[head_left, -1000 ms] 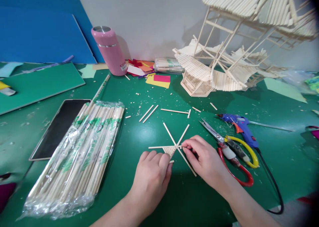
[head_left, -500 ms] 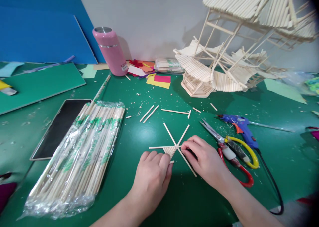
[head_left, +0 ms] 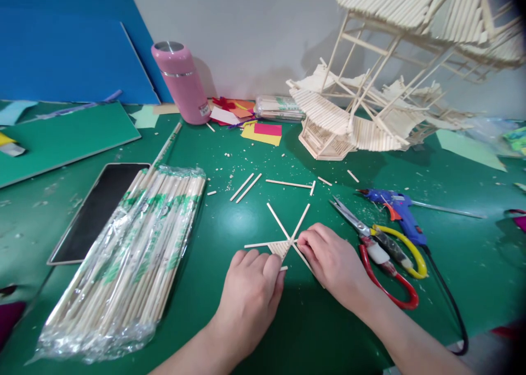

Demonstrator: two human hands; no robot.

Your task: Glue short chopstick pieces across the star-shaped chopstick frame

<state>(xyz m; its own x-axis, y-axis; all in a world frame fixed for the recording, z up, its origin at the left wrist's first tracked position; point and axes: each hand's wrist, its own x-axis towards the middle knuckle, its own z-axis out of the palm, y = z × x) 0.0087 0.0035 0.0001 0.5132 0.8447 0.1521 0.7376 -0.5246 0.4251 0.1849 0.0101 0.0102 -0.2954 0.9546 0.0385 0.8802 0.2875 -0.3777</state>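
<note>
A star-shaped frame of thin wooden sticks (head_left: pixel 278 223) lies on the green table, its spokes meeting at one centre. Short sticks fill one wedge (head_left: pixel 280 248) on its near left side. My left hand (head_left: pixel 251 295) is closed on the frame by that wedge, its fingers covering most of the lower-left spoke. With fingers pinched together, my right hand (head_left: pixel 329 257) grips the right-hand spoke close to the centre and hides most of it. Beyond the frame lie two loose parallel sticks (head_left: pixel 249 188) and a T-shaped pair of sticks (head_left: pixel 290 183).
Scissors (head_left: pixel 378 249) and a blue glue gun (head_left: pixel 396 202) with its cord lie right. Left are a plastic bag of chopsticks (head_left: pixel 135 254) and a dark tablet-like panel (head_left: pixel 98 210). Behind stand a pink flask (head_left: pixel 181 84) and a stick-built pavilion model (head_left: pixel 349 112).
The star-shaped frame has turned slightly, its upper spokes shifting left. My right hand has moved a little left and its fingers have drawn closer together; my left hand stays in place.
</note>
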